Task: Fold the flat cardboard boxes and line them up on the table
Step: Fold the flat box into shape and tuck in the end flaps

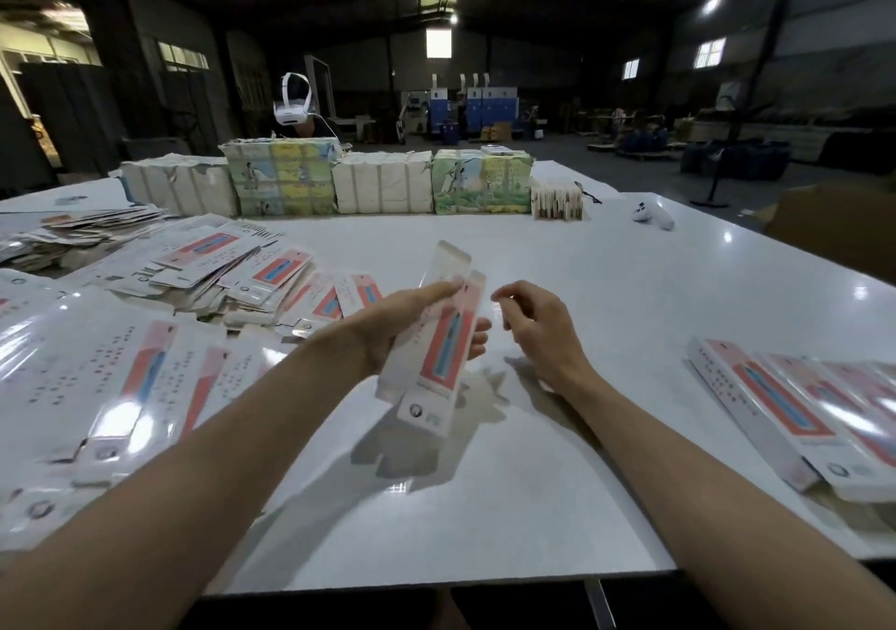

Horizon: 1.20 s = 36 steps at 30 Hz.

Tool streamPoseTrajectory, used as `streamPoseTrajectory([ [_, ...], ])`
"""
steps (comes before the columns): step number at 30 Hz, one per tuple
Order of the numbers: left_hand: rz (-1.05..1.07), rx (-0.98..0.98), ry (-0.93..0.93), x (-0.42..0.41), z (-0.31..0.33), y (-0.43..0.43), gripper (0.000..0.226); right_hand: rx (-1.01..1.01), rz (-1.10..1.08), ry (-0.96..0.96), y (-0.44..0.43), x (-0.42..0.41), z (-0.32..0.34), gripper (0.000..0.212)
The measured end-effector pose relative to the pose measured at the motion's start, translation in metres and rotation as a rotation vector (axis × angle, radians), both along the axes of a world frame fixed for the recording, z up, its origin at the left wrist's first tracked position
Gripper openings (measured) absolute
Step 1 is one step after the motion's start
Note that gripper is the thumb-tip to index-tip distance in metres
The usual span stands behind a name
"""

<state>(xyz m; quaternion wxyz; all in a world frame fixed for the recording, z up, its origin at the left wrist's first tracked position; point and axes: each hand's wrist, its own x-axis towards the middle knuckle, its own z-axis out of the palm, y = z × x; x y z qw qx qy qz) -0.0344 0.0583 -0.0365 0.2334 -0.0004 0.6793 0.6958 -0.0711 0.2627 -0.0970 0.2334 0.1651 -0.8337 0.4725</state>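
Head view, glossy white table [572,270], dim warehouse [557,62], left hand [388,324] gripping box [443,350], right hand [538,329] relaxed, empty

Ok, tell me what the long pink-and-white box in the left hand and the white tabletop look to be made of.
Long pink-and-white box: thin printed card, seemingly gloss-coated; its end flap stands creased, and the folded boxes at right throw glare. White tabletop: smooth sheet, perhaps laminate or painted board; it carries sharp bright reflections.
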Motion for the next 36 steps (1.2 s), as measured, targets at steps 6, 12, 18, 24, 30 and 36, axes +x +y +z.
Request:
streamPoseTrajectory([
  [6, 0.139, 0.166, 0.075, -0.004, -0.038, 0.047, 0.064, -0.259, -0.087, 0.044, 0.003, 0.000, 0.002, 0.014],
  [12, 0.218, 0.218, 0.195, -0.005, -0.053, 0.044, 0.072, -0.014, 0.052, 0.067, -0.003, 0.003, 0.003, 0.026],
  [18, 0.248, 0.191, 0.146, -0.004, -0.052, 0.043, 0.060, 0.129, 0.044, 0.060, 0.004, 0.002, 0.008, 0.027],
  [24, 0.166, 0.268, 0.142, -0.002, -0.050, 0.041, 0.070, -0.121, 0.134, -0.023, -0.001, 0.003, 0.011, 0.016],
  [30, 0.041, 0.311, -0.016, -0.002, -0.043, 0.049, 0.067, -0.488, 0.312, -0.275, 0.002, 0.001, 0.015, 0.019],
  [36, 0.007, 0.426, -0.105, -0.005, -0.046, 0.055, 0.057, -0.677, 0.453, -0.332, -0.001, 0.004, 0.009, 0.024],
])
